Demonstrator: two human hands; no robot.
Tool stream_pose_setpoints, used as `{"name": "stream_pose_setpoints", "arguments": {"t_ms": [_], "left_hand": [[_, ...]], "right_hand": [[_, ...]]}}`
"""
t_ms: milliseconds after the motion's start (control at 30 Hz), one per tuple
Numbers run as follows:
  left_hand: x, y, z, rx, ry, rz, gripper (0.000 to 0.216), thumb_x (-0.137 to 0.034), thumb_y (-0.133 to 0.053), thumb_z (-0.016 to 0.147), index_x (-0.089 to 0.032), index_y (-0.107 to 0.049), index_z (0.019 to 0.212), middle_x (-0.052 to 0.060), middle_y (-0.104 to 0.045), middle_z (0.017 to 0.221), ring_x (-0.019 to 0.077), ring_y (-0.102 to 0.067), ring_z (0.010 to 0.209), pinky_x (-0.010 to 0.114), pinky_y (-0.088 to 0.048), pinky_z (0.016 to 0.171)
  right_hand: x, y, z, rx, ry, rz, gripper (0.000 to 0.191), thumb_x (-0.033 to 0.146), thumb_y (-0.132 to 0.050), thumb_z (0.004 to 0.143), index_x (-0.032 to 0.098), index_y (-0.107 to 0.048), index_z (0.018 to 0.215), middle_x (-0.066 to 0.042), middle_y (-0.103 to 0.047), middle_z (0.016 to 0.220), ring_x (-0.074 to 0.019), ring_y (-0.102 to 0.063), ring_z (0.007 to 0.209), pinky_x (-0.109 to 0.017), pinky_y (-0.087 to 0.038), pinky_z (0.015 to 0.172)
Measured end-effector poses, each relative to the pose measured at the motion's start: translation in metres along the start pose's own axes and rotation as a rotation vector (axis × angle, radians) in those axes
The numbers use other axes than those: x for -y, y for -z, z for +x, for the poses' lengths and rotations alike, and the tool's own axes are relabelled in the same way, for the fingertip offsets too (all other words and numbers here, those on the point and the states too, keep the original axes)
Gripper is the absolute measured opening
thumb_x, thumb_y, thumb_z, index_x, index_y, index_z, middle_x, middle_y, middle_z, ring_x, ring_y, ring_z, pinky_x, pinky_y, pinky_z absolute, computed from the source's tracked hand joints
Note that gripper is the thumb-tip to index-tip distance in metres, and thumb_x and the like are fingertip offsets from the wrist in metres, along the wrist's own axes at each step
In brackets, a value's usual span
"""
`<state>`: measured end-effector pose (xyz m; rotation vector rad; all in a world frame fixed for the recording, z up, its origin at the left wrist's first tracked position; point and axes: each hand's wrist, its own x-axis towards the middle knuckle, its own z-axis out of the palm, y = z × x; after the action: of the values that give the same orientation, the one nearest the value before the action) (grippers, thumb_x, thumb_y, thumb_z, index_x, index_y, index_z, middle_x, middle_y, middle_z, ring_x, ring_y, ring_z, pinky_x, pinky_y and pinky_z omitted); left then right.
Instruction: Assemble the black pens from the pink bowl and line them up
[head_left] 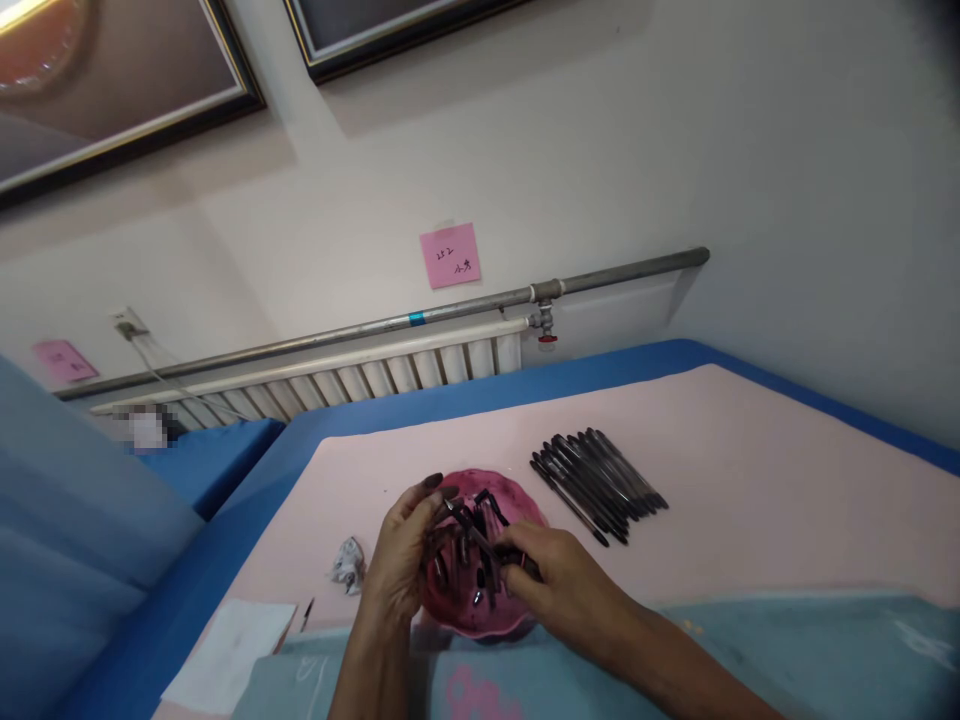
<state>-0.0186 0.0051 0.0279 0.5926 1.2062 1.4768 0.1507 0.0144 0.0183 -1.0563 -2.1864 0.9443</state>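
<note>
Above a pink scalloped bowl (525, 500), my two hands work close together. My left hand (405, 545) is closed, its dark-stained fingertips pinching the end of something small and dark over the bowl's left side. From the right, my right hand (551, 575) grips a dark, slender pen-like piece (484, 543) between thumb and fingers, pointing toward the left fingertips. Whether both hands hold the same piece I cannot tell. Inside the bowl lie several loose dark pen parts (480, 580), partly hidden by the fingers. Several black pens (592, 480) rest side by side right of the bowl.
A crumpled wrapper (349, 565), a small dark pen piece (307, 614) and a white sheet (232, 655) lie on the pink table cover (765, 480) at left. Teal patterned cloth (810, 640) covers the near edge. Behind stand a radiator (390, 375) and pipe (630, 272).
</note>
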Motion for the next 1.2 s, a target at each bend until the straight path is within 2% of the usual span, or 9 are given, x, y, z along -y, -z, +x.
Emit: {"name": "stream_pose_setpoints", "arguments": {"t_ms": [133, 233, 333, 500, 667, 833, 967, 1067, 1200], "left_hand": [[0.0035, -0.0004, -0.0004, 0.051, 0.007, 0.027, 0.023, -0.026, -0.074, 0.056, -0.013, -0.057, 0.064, -0.003, -0.058, 0.055, 0.0062, -0.054, 0.049, 0.018, -0.045, 0.053], [0.0032, -0.0009, -0.0010, 0.065, 0.031, 0.014, 0.025, -0.022, -0.075, 0.053, -0.012, -0.062, 0.072, -0.001, -0.063, 0.062, 0.0080, -0.057, 0.054, 0.019, -0.046, 0.055], [0.0017, -0.0018, -0.0013, 0.046, 0.045, 0.003, 0.030, -0.027, -0.073, 0.056, -0.014, -0.063, 0.082, 0.003, -0.066, 0.075, 0.0118, -0.061, 0.065, 0.023, -0.049, 0.059], [0.0013, -0.0012, -0.0013, 0.037, 0.024, 0.011, 0.023, -0.025, -0.075, 0.055, -0.013, -0.057, 0.064, -0.003, -0.059, 0.054, 0.0081, -0.057, 0.052, 0.018, -0.045, 0.053], [0.0026, -0.0014, -0.0011, 0.049, 0.055, -0.001, 0.028, -0.027, -0.074, 0.056, -0.014, -0.061, 0.076, 0.002, -0.066, 0.071, 0.0115, -0.061, 0.062, 0.022, -0.048, 0.059], [0.0046, -0.0022, -0.0005, 0.057, 0.032, 0.011, 0.024, -0.026, -0.075, 0.054, -0.013, -0.060, 0.067, 0.001, -0.064, 0.062, 0.0099, -0.059, 0.056, 0.020, -0.046, 0.054], [0.0025, -0.0044, -0.0023, 0.070, 0.056, -0.026, 0.029, -0.028, -0.074, 0.056, -0.014, -0.062, 0.078, 0.002, -0.067, 0.073, 0.0115, -0.061, 0.063, 0.022, -0.048, 0.058], [0.0027, -0.0050, -0.0023, 0.048, 0.050, -0.018, 0.026, -0.030, -0.073, 0.057, -0.014, -0.060, 0.072, 0.000, -0.065, 0.065, 0.0101, -0.059, 0.057, 0.021, -0.047, 0.055], [0.0038, -0.0022, 0.0005, 0.072, -0.001, -0.025, 0.025, -0.024, -0.077, 0.051, -0.012, -0.058, 0.063, 0.000, -0.063, 0.059, 0.0094, -0.058, 0.055, 0.020, -0.046, 0.055]], "right_hand": [[-0.0011, 0.0003, 0.0004, 0.002, 0.000, -0.005, 0.016, 0.009, -0.042, 0.068, 0.018, -0.055, 0.071, 0.000, -0.057, 0.072, -0.0139, -0.051, 0.069, -0.026, -0.036, 0.060], [-0.0028, -0.0004, 0.0002, -0.008, 0.010, 0.000, 0.016, 0.010, -0.042, 0.069, 0.019, -0.054, 0.071, 0.000, -0.057, 0.072, -0.0138, -0.051, 0.069, -0.026, -0.036, 0.061], [-0.0040, -0.0016, -0.0003, -0.014, 0.021, -0.002, 0.016, 0.010, -0.042, 0.070, 0.019, -0.054, 0.072, 0.000, -0.057, 0.073, -0.0138, -0.051, 0.069, -0.026, -0.036, 0.061], [-0.0038, -0.0015, -0.0005, -0.020, 0.026, -0.009, 0.017, 0.009, -0.042, 0.069, 0.019, -0.056, 0.074, 0.000, -0.058, 0.074, -0.0144, -0.052, 0.072, -0.025, -0.037, 0.062], [-0.0035, -0.0008, 0.0000, -0.025, 0.013, -0.009, 0.018, 0.010, -0.042, 0.070, 0.019, -0.057, 0.074, 0.000, -0.059, 0.072, -0.0142, -0.052, 0.070, -0.025, -0.037, 0.061], [-0.0047, -0.0008, 0.0007, -0.016, 0.022, -0.026, 0.017, 0.009, -0.042, 0.069, 0.019, -0.056, 0.072, 0.000, -0.058, 0.071, -0.0138, -0.051, 0.069, -0.025, -0.036, 0.060], [-0.0062, -0.0019, 0.0009, -0.030, 0.018, -0.013, 0.018, 0.010, -0.042, 0.071, 0.019, -0.057, 0.075, 0.000, -0.059, 0.071, -0.0137, -0.052, 0.068, -0.025, -0.037, 0.061], [-0.0053, -0.0020, 0.0006, -0.039, 0.010, -0.008, 0.017, 0.010, -0.043, 0.069, 0.019, -0.057, 0.073, 0.000, -0.059, 0.071, -0.0141, -0.052, 0.068, -0.026, -0.037, 0.060], [-0.0021, 0.0008, 0.0001, -0.015, -0.005, 0.083, 0.018, 0.008, -0.043, 0.068, 0.019, -0.058, 0.071, 0.001, -0.059, 0.068, -0.0131, -0.052, 0.066, -0.024, -0.037, 0.059]]}}
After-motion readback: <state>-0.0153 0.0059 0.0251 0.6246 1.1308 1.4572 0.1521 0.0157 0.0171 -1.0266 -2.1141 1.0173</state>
